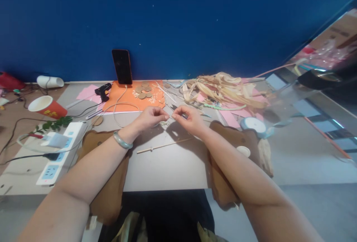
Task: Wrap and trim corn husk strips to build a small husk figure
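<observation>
Both hands meet above the table, fingertips close together. My left hand (153, 117) pinches thumb against forefinger; whatever is between them is too small to name. My right hand (190, 120) is curled in a similar pinch, with its tips almost touching the left ones. A dark pointed tool (173, 107) shows by the right fingers; I cannot tell if it is held or lies behind them. Below the hands a thin stick (164, 145) with a small pale bit on it lies on the table. Brown cushions (107, 175) lie under the forearms.
An orange sheet (117, 98) bears several round brown discs (142, 95). A phone (122, 67) leans on the blue partition. Dried husk strips (223, 89) are heaped at right, near a ribbon roll (253, 126). A power strip (60, 156) and paper cup (48, 107) stand left.
</observation>
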Motion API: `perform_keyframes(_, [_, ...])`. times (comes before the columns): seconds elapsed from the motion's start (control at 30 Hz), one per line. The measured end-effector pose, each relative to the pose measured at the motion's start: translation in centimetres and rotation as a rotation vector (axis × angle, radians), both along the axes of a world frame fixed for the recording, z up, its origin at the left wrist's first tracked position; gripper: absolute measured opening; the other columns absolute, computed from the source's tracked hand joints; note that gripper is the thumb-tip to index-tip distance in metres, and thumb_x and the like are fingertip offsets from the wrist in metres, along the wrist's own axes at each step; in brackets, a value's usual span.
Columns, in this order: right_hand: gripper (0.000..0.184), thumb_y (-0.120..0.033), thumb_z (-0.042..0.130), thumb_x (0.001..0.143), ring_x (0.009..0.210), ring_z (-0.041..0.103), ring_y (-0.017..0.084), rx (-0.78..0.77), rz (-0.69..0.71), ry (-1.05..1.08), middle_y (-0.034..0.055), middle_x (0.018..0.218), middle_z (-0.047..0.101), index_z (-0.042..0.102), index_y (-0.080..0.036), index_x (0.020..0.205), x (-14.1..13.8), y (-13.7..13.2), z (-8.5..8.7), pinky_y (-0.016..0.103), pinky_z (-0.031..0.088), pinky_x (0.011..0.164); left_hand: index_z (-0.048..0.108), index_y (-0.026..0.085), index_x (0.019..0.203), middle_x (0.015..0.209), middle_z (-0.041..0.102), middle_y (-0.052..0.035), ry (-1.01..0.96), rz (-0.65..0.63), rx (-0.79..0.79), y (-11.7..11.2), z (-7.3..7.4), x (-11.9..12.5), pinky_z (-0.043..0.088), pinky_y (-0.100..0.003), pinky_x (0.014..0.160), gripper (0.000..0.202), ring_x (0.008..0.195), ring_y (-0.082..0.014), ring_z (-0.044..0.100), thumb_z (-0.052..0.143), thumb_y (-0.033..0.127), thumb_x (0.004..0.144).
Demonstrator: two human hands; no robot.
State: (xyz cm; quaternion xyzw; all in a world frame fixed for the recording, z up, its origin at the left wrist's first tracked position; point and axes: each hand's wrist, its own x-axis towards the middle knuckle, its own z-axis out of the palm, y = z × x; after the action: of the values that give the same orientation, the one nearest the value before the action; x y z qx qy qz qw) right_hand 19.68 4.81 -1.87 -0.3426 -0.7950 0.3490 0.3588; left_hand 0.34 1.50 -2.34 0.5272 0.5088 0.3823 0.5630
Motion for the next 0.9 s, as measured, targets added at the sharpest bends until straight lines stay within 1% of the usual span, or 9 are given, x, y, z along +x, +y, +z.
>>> perform_keyframes(0.1, [0.013,-0.027,0.062,0.081,0.064,0.055,0.013,0.001,0.012,0.005,0.0015,0.069,0.064,0.062,-0.016,0.074,-0.1,0.0,-0.1,0.026,0.043,0.063,0.063,0.012,0.073,0.050,0.050,0.0042,0.016,0.010,-0.013,0.0,-0.1,-0.1,0.027,-0.021,0.042,0.034,0.041,-0.0050,0.039,0.079,0.040,0.062])
perform_keyframes(0.17, [0.013,-0.027,0.062,0.081,0.065,0.055,0.013,-0.004,0.019,0.008,0.0017,0.069,0.064,0.062,-0.016,0.074,-0.1,0.0,-0.1,0.026,0.043,0.063,0.062,0.013,0.072,0.048,0.048,0.0048,0.021,0.015,-0.020,-0.1,0.0,-0.1,0.026,-0.020,0.042,0.034,0.040,-0.0047,0.037,0.079,0.041,0.063])
perform_keyframes(0.27, [0.013,-0.026,0.061,0.080,0.065,0.055,0.013,-0.013,0.022,0.007,0.0016,0.068,0.064,0.062,-0.015,0.073,-0.2,0.1,0.0,0.025,0.042,0.063,0.062,0.012,0.070,0.044,0.044,0.0056,0.020,0.000,-0.040,-0.2,0.4,0.2,0.022,-0.020,0.041,0.035,0.038,-0.0043,0.033,0.072,0.046,0.069])
perform_keyframes(0.4, [0.012,-0.024,0.061,0.079,0.064,0.054,0.012,-0.029,0.015,-0.002,0.0013,0.067,0.063,0.061,-0.014,0.072,-0.2,0.1,0.1,0.024,0.042,0.063,0.065,0.010,0.074,0.052,0.055,0.0003,0.027,0.047,-0.069,-0.2,0.8,0.4,0.021,-0.020,0.041,0.039,0.039,-0.0044,0.032,0.062,0.049,0.077])
perform_keyframes(0.5, [0.012,-0.024,0.061,0.079,0.064,0.053,0.012,-0.043,0.012,-0.005,0.0015,0.068,0.063,0.062,-0.014,0.072,-0.2,0.1,0.1,0.024,0.041,0.063,0.066,0.010,0.078,0.052,0.054,0.0005,0.036,0.075,-0.100,-0.2,0.9,0.4,0.020,-0.020,0.040,0.039,0.039,-0.0050,0.031,0.058,0.049,0.079])
perform_keyframes(0.6, [0.013,-0.025,0.060,0.080,0.064,0.053,0.012,-0.044,0.023,0.003,0.0015,0.068,0.063,0.061,-0.014,0.072,-0.2,0.0,0.2,0.024,0.041,0.063,0.065,0.010,0.078,0.048,0.048,0.0033,0.031,0.020,-0.079,-0.2,1.0,0.2,0.019,-0.020,0.041,0.040,0.039,-0.0048,0.030,0.061,0.050,0.077])
perform_keyframes(0.7, [0.013,-0.025,0.060,0.080,0.064,0.053,0.012,-0.043,0.028,0.018,0.0013,0.067,0.062,0.060,-0.014,0.071,-0.3,-0.1,0.2,0.024,0.041,0.062,0.062,0.011,0.072,0.045,0.042,0.0058,0.039,-0.041,-0.035,-0.5,1.1,0.2,0.021,-0.020,0.042,0.039,0.041,-0.0045,0.031,0.070,0.048,0.070])
perform_keyframes(0.8, [0.013,-0.025,0.060,0.080,0.063,0.052,0.011,-0.048,0.033,0.027,0.0010,0.067,0.061,0.060,-0.015,0.072,-0.4,-0.1,0.1,0.024,0.041,0.062,0.059,0.012,0.070,0.044,0.040,0.0069,0.024,-0.030,-0.022,-0.6,1.2,0.2,0.022,-0.020,0.043,0.037,0.041,-0.0045,0.032,0.074,0.046,0.067])
perform_keyframes(0.9, [0.012,-0.024,0.060,0.080,0.063,0.051,0.011,-0.050,0.041,0.020,0.0010,0.067,0.061,0.059,-0.015,0.072,-0.4,-0.1,0.0,0.024,0.042,0.062,0.059,0.013,0.071,0.045,0.042,0.0067,0.021,-0.001,-0.037,-0.6,1.3,0.2,0.023,-0.020,0.042,0.035,0.040,-0.0046,0.033,0.076,0.042,0.065])
